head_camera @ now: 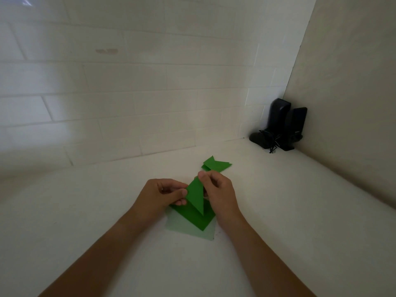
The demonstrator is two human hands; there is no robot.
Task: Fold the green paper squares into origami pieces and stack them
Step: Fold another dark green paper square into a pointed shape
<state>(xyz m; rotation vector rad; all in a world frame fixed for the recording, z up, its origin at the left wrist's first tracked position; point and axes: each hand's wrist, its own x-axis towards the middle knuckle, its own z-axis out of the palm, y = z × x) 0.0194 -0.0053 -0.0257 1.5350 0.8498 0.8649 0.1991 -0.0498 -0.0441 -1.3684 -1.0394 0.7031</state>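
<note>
From your head view, your two forearms come in nearest the lens and meet at the middle of the white counter (278, 189), where your left hand (162, 195) and right hand (218, 189) close in on the same folded green triangle (196, 195). That piece is held up off the surface, its long axis running from a top corner by your right fingertips down to a sharp point aimed back toward you. Your right hand pinches the top corner between thumb and forefinger; your left hand pinches the left edge, fingers curled, thumb on the near face. Both hands are on the paper itself, so neither is nearer than the other. Directly under it lies the stack of unfolded green squares (192, 217), with a paler sheet (188, 229) showing beneath at the near edge. The finished folded pieces (216, 165) sit just beyond your right hand, toward the tiled wall (128, 82), so I judge that once this crease is done, the short way is forward and slightly right. Black speakers (280, 127) stand well apart in the corner.
</note>
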